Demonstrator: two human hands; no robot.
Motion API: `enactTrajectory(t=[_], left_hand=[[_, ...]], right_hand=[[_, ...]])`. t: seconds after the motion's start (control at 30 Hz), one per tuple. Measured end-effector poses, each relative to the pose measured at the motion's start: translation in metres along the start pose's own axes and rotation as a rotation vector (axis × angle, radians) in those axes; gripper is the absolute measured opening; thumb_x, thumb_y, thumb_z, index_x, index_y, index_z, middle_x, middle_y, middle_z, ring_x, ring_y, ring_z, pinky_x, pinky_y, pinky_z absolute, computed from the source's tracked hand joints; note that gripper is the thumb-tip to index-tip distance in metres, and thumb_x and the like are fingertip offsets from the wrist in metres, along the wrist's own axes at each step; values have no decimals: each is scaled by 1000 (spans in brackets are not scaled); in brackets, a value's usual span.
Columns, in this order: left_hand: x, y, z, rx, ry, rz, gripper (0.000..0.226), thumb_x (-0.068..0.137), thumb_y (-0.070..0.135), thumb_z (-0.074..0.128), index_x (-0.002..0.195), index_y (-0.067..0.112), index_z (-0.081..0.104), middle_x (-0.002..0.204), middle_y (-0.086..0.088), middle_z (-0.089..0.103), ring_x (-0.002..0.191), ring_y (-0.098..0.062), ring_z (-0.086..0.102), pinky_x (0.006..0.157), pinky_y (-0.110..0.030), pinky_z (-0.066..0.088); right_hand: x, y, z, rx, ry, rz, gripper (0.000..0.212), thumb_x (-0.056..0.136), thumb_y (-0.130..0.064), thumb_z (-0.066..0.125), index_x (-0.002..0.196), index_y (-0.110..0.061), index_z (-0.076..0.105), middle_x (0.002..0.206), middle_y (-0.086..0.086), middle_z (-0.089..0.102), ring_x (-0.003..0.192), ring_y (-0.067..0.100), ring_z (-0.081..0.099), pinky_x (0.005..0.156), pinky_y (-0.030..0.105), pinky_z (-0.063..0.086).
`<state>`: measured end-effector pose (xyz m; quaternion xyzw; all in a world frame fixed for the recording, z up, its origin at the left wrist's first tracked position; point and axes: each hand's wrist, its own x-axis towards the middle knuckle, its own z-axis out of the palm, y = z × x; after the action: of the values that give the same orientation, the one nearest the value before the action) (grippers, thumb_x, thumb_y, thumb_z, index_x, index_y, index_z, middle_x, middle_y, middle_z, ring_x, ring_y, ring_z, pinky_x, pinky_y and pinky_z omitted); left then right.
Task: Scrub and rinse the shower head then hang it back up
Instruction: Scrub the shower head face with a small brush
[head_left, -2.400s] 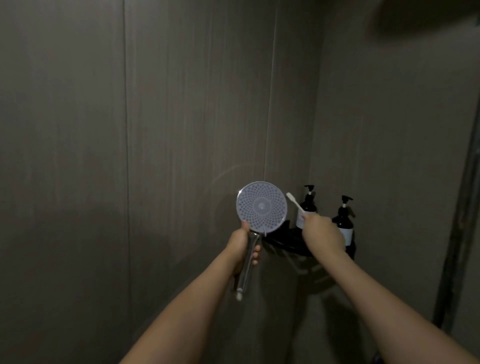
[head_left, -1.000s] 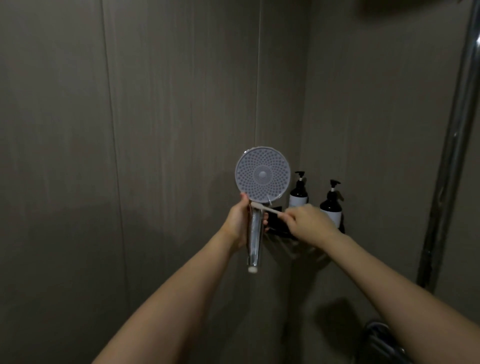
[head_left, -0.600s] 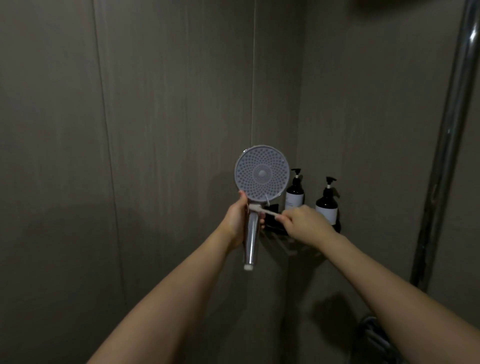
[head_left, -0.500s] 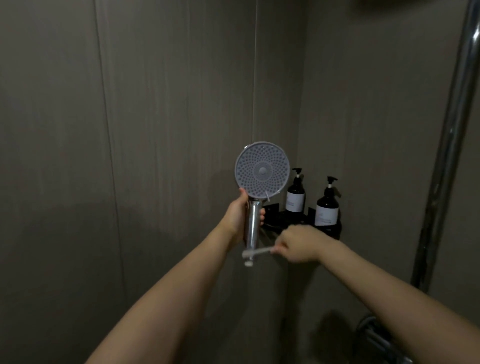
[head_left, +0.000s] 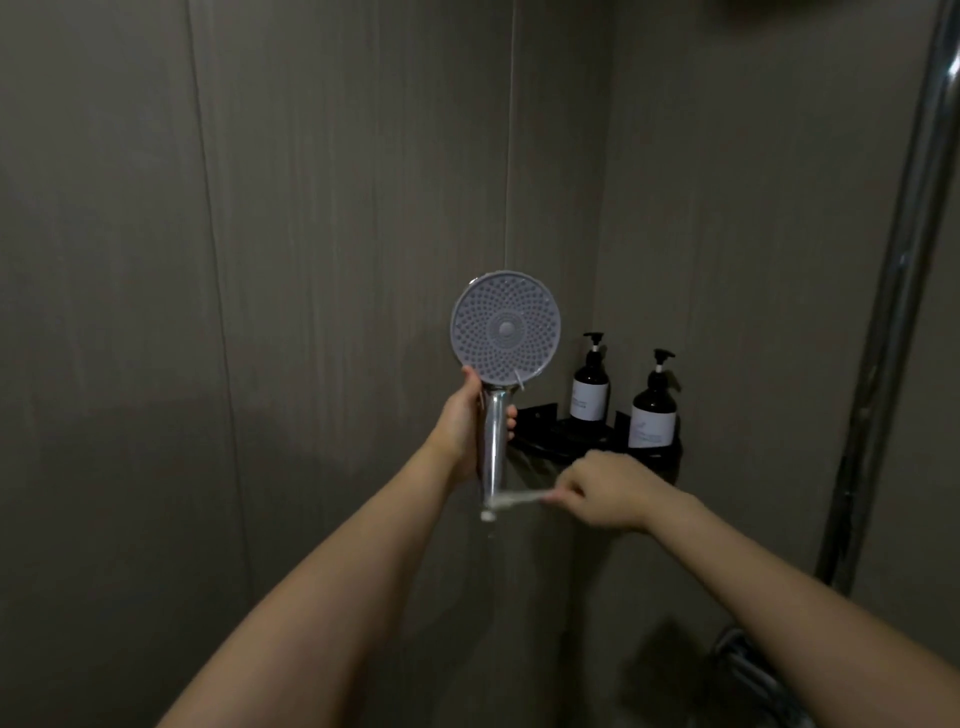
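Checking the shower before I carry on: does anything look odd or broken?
One thing: the shower head, gripped by the left hand, shows no hose at its handle's bottom end, where the right hand holds a toothbrush.

— What sort of place is seen?

— A shower stall in a bathroom, dimly lit. Two grey panelled walls are joined at a corner.

— What else marks it?

— A black corner shelf is fixed there, and two dark pump bottles are stood on it. A chrome riser pipe is mounted at right.
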<state>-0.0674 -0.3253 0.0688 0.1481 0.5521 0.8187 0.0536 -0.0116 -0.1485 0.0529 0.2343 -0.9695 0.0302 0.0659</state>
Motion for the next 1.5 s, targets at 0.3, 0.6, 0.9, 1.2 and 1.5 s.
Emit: enactTrajectory(t=[0.3,0.6,0.9,1.2,1.5], left_hand=[[-6,-3,13,45,12,2,62,95,57,18,119,10,50,78,-9,57,66,-16,53,65,-28,45],[-3,-1,6,60,71,-42,76,91,63,17,131,5,46,69,-6,50,64,-16,51,63,-30,46],[-11,8,3,-36,187,-8,59,93,61,18,88,17,57,57,-3,52,46,-10,51,48,-22,45],[-15,7,2,38,265,-15,57,93,60,16,85,20,56,64,-5,51,55,-13,48,51,-25,42],[-14,6,2,27,310,-49,66,93,61,16,104,10,56,63,-7,49,53,-16,46,49,-24,40]], right_hand=[[13,-3,-8,36,162,24,28,95,-41,40,80,-29,60,64,-7,54,58,11,54,50,23,39],[-1,-7,12,-268,74,-229,35,92,-49,36,87,-27,63,57,-11,45,55,7,45,50,24,31],[-16,16,10,-324,137,-172,36,93,-50,33,80,-27,59,54,-11,37,57,11,47,46,21,21],[-18,28,3,-302,187,67,39,94,-48,31,93,-25,62,65,-8,48,59,10,48,45,22,24],[-13,13,18,-330,197,105,42,94,-48,29,98,-23,63,83,1,64,68,17,54,52,25,33]])
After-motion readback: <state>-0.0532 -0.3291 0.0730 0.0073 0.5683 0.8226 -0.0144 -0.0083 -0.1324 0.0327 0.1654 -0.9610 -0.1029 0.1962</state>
